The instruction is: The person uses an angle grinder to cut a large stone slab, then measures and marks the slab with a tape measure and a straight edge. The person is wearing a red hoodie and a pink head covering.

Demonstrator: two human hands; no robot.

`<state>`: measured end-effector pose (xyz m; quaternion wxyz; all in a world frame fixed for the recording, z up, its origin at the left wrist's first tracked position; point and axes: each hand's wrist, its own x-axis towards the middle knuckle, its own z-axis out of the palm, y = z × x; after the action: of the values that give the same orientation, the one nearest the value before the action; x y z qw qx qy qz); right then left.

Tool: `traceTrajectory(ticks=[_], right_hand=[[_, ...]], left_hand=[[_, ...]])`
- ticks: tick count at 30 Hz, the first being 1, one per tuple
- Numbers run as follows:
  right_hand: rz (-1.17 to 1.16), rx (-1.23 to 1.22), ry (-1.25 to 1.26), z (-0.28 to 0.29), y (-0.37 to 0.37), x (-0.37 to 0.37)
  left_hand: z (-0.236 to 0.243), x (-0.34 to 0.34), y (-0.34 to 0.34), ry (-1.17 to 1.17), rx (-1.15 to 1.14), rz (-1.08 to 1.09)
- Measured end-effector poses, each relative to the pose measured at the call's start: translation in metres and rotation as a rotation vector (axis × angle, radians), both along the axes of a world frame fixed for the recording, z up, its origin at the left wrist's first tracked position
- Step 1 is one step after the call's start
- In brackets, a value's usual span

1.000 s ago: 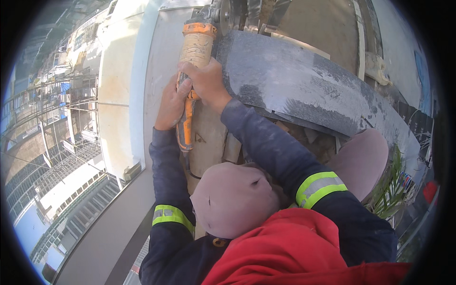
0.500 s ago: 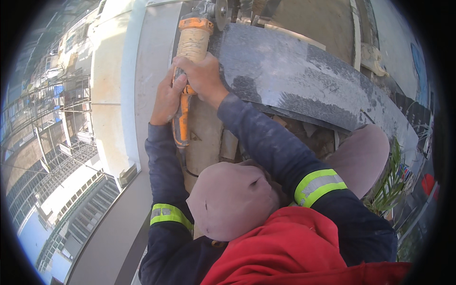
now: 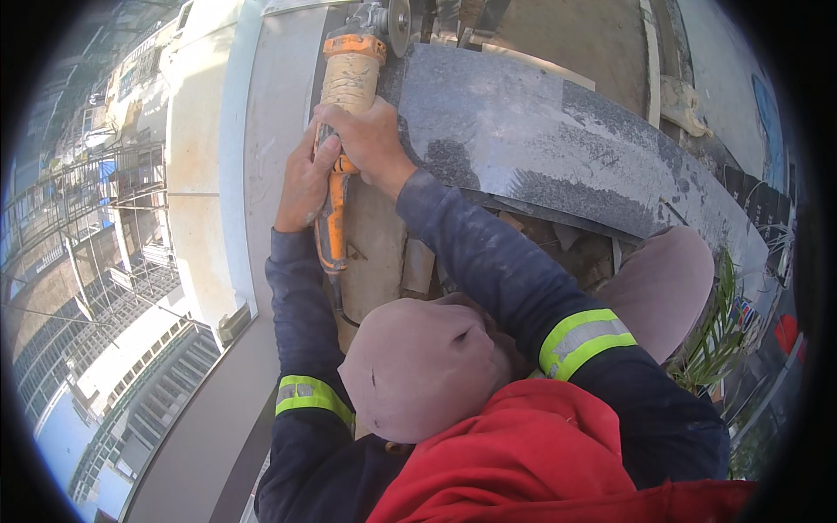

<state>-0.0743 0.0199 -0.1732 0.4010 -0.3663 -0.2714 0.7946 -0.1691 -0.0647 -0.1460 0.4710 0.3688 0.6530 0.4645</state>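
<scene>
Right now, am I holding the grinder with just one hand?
No, your left hand and right hand are both gripping the orange grinder.

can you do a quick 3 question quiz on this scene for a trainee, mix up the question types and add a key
1. True or false: the left hand and the right hand are both on the angle grinder.

2. Where is the disc of the angle grinder? a) at the end nearest the person's body, b) at the end farthest from it, c) out of view

3. Fill in: the reflective band on the right sleeve has a silver-grey middle and ____ edges.

Key: 1. true; 2. b; 3. yellow-green
</scene>
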Motion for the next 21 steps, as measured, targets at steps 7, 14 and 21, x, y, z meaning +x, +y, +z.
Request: traceTrajectory(ticks=[7,14,21], right_hand=[[0.007,-0.017,-0.047,-0.0007,0.0004,0.0001],[0.017,-0.027,-0.057,0.0006,0.0027,0.002],[0.028,-0.055,-0.04,0.001,0.0056,0.0023]], left_hand=[[-0.0012,0.0016,0.0012,0.015,0.007,-0.007],[-0.002,0.002,0.0022,-0.014,-0.02,-0.008],[-0.0025,-0.0012,0.0045,0.086,-0.021,-0.026]])
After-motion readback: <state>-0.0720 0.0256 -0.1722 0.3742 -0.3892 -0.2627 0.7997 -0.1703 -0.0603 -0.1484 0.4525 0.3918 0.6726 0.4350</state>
